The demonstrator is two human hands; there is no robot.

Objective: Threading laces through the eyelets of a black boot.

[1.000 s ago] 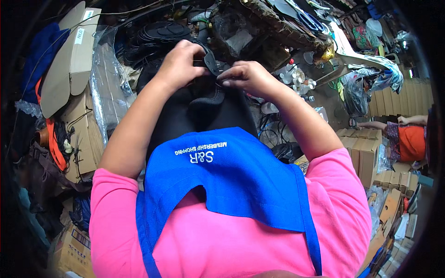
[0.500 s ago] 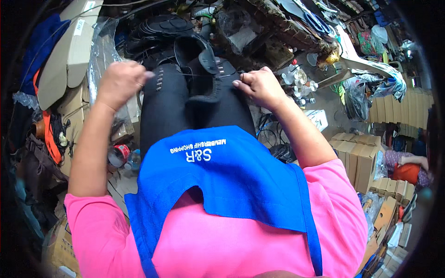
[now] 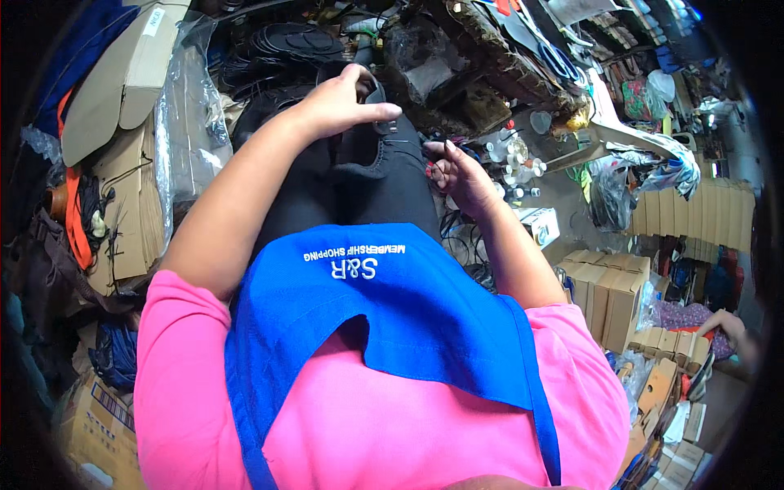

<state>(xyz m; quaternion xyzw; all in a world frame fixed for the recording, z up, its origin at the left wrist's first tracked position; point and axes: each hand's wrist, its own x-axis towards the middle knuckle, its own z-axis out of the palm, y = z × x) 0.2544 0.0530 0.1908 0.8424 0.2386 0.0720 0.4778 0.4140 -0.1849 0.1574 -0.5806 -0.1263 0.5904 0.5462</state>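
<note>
A black shoe piece [image 3: 363, 170] with a row of stitches along its edge sits between my thighs, over my dark trousers [image 3: 306, 192]. My left hand [image 3: 339, 106] reaches across to its far end, thumb stretched to the right and fingers bent round the raised black flap [image 3: 377, 91]. Beyond the shoe's right side is my right hand [image 3: 464, 175], its fingers curled by a small red thing [image 3: 438, 170], whose kind is too small to tell. A thin thread near the shoe runs toward the right hand.
Small bottles [image 3: 514, 155] stand right of my right hand. Stacked cardboard pieces [image 3: 608, 294] lie farther right, and a cluttered bench [image 3: 523, 57] is at the back. Brown board and clear plastic [image 3: 192, 122] stand at the left. Another person's arm [image 3: 723, 325] shows at the far right.
My left hand has come in from the left onto the shoe's far end. My right hand has dropped slightly nearer me, and the red thing now shows by its fingers.
</note>
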